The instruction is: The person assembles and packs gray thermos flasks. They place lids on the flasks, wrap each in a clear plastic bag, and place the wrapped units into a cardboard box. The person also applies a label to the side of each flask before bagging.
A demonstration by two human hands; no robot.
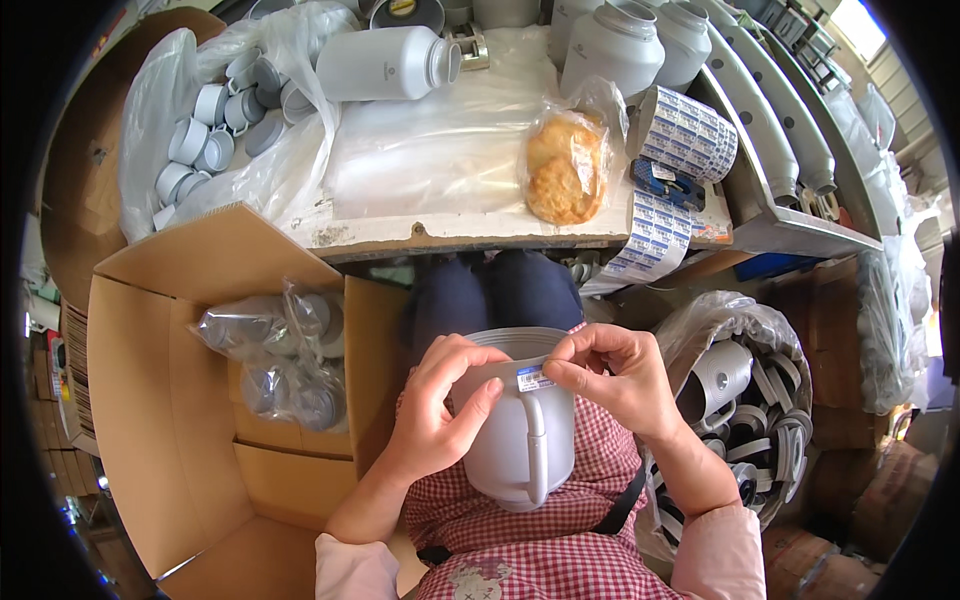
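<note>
Left hand [440,400]: grasping the gray jug [500,440], thumb on its side
Right hand [610,375]: pinching at the label [531,379], near the rim

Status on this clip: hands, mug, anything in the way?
Left hand holding grey mug near rim. Right hand at label, just above handle. Nothing seen blocking either hand.

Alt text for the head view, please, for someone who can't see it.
A person's left hand steadies a grey handled container while the right hand is at a small label near its rim. Leftward, an open cardboard box holds bagged grey items; a table ahead bears grey bottles, bagged bread and a label roll.
</note>
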